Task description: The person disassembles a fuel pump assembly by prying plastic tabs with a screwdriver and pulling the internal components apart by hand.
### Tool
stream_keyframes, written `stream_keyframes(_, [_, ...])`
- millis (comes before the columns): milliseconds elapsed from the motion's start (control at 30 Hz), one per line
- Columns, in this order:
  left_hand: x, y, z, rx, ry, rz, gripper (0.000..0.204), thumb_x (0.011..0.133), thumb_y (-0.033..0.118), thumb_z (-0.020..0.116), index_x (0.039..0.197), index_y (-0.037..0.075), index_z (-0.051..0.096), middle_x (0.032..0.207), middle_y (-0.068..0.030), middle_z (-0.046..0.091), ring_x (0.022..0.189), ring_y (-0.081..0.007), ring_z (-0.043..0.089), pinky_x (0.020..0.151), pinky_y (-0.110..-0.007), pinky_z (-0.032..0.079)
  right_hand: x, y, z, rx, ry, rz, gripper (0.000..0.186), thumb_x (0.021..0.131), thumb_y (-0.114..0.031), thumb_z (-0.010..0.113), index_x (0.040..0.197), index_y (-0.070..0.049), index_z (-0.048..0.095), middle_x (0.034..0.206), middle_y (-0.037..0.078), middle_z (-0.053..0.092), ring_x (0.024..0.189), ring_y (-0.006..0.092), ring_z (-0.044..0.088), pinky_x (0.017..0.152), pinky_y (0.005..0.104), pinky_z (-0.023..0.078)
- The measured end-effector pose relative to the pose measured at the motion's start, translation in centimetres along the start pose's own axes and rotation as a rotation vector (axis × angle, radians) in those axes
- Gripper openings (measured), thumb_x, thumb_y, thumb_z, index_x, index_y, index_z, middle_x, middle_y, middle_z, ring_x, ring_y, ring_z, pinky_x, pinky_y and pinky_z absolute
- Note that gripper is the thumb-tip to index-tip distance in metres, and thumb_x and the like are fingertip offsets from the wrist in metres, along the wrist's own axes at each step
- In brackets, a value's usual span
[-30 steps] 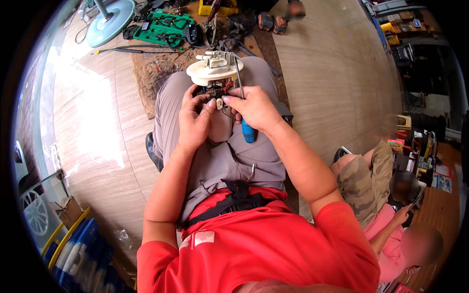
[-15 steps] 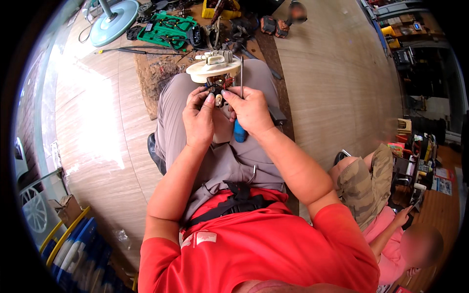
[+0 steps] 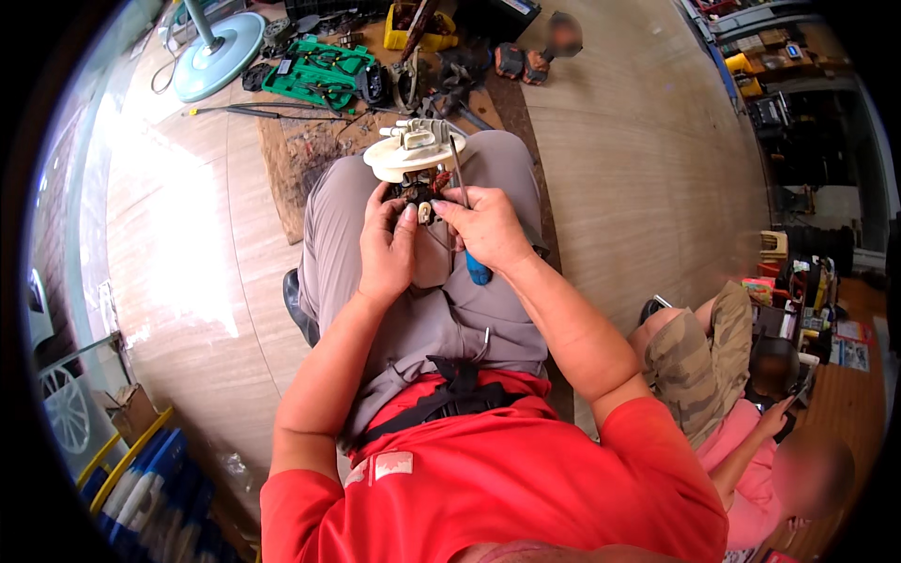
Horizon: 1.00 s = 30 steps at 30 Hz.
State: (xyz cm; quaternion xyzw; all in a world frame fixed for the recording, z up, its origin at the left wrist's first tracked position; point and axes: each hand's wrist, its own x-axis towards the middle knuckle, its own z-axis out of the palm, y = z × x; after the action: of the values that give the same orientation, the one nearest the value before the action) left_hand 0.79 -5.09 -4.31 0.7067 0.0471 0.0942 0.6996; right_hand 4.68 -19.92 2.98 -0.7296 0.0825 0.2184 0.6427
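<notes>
Between my knees is what looks like a fuel pump module, its round off-white plastic flange (image 3: 399, 159) on top with pipe stubs and a socket. Below the flange hang red wires and dark parts, with a small cream connector (image 3: 425, 213) at the front. My left hand (image 3: 387, 246) is closed, its thumb and fingers pinching the dark part at the left of this connector. From the other side, my right hand (image 3: 493, 230) presses its thumb by the connector. It also grips a screwdriver (image 3: 479, 271), blue handle down, metal shaft rising beside the flange. The right fingertips are partly hidden.
Past my knees, a worn wooden board (image 3: 296, 174) lies on the tiled floor. Around it are a green tool case (image 3: 310, 86), a yellow bin (image 3: 435, 39), dark loose parts and a fan base (image 3: 221, 58). Someone in camouflage shorts (image 3: 699, 371) sits at my right.
The screwdriver has tilted, its shaft now leaning left toward the flange. Both hands still hold the module, which sits slightly lower in view along with the surroundings.
</notes>
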Motion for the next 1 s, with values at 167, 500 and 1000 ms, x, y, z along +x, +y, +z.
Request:
stream_keyframes(167, [0.0,1.5,-0.2,0.106,-0.056,-0.011,0.026,0.101,0.010,0.055,0.116,-0.010,0.063,0.141,-0.0195,0.048,0.131,-0.0277,0.048,0.106,-0.035,0.039,0.6,1.1,-0.6,-0.126,0.008,-0.097,0.020,0.093,-0.015,0.069,0.100,0.003,0.072,0.062,0.001,0.061,0.053,0.0075,0.053,0.050,0.0282,0.043])
stream_keyframes(500, [0.7,-0.2,1.2,-0.315,0.152,-0.261,0.028,0.098,0.010,0.060,0.111,-0.014,0.066,0.127,-0.0130,0.058,0.112,-0.0185,0.057,0.098,-0.029,0.045,2.1,1.1,0.3,-0.113,0.043,-0.112,0.021,0.092,-0.019,0.068,0.092,0.002,0.072,0.061,0.005,0.062,0.055,0.0091,0.057,0.053,0.0297,0.045])
stream_keyframes(1000, [-0.2,3.0,-1.8,0.348,-0.140,0.162,0.017,0.091,0.001,0.061,0.105,-0.008,0.065,0.113,-0.0227,0.063,0.101,-0.0381,0.064,0.089,-0.039,0.051,-2.2,-0.5,0.2,-0.650,0.053,-0.275,0.020,0.088,-0.016,0.069,0.090,0.004,0.069,0.079,0.023,0.067,0.074,0.0368,0.067,0.069,0.0416,0.051])
